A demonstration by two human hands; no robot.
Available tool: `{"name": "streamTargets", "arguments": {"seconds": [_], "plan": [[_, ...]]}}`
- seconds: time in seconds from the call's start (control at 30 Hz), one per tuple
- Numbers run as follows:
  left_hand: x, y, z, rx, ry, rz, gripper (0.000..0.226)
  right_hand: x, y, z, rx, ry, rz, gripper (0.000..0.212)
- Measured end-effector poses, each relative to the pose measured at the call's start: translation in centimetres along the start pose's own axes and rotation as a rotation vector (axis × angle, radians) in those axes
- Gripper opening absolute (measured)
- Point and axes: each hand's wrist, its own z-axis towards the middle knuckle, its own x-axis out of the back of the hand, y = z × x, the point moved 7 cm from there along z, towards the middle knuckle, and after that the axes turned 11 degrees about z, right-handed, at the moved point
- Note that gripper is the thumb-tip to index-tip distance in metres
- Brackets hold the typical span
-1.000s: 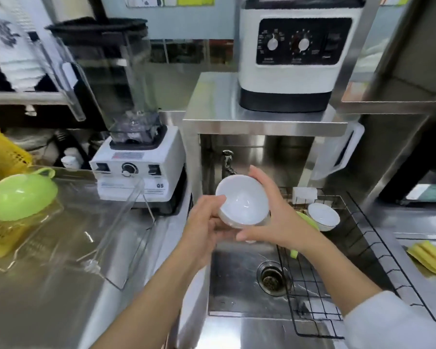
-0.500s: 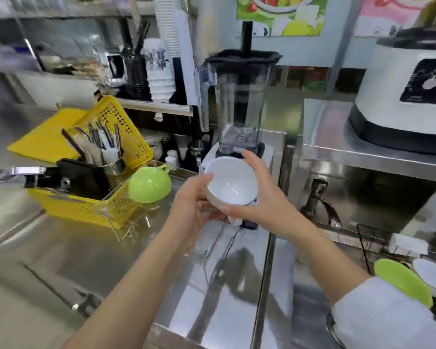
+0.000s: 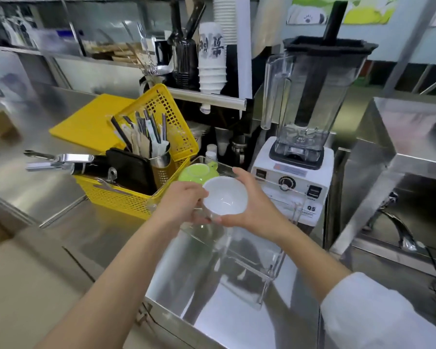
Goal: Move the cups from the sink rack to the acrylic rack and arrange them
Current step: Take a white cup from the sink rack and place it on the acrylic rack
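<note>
Both hands hold a white cup [image 3: 224,195], its open mouth tilted towards me. My left hand [image 3: 184,206] grips its left side and underside. My right hand [image 3: 256,206] wraps its right side from behind. The cup hangs just above the clear acrylic rack [image 3: 247,263] on the steel counter. A green cup [image 3: 198,173] rests upside down at the rack's far end, right behind the white cup. The sink rack is out of view.
A yellow basket [image 3: 136,195] with utensils and a black pouch stands left of the rack. A white blender [image 3: 297,157] with a clear jug stands right behind it. A steel shelf [image 3: 400,137] and a tap [image 3: 398,230] are at the right. Paper cups are stacked on the back shelf.
My view has swung left from the sink to the counter. Both hands carried the white cup leftwards, from over the sink to over the acrylic rack near the green cup.
</note>
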Motion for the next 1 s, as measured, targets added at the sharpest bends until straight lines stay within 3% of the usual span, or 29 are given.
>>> {"name": "streamTargets", "arguments": {"seconds": [0.47, 0.63, 0.8, 0.93, 1.0], "plan": [[2.4, -1.3, 2.7, 0.01, -0.055, 0.18, 0.016, -3.3, 2.3, 2.9, -0.135, -0.05, -0.056, 0.109], [2.1, -0.6, 2.3, -0.117, -0.045, 0.189, 0.023, -3.3, 2.3, 2.7, -0.24, -0.07, 0.267, 0.076], [1.3, -0.5, 1.8, -0.178, -0.002, 0.033, 0.024, -2.0, 1.2, 2.6, -0.359, 0.006, 0.324, 0.056], [0.0, -0.4, 1.7, -0.151, -0.093, -0.27, 0.012, -0.5, 0.8, 3.0, -0.372, 0.168, 0.551, 0.036], [-0.5, 0.2, 1.6, -0.165, -0.15, -0.321, 0.026, -0.2, 1.5, 2.7, -0.378, 0.275, 0.621, 0.032]]}}
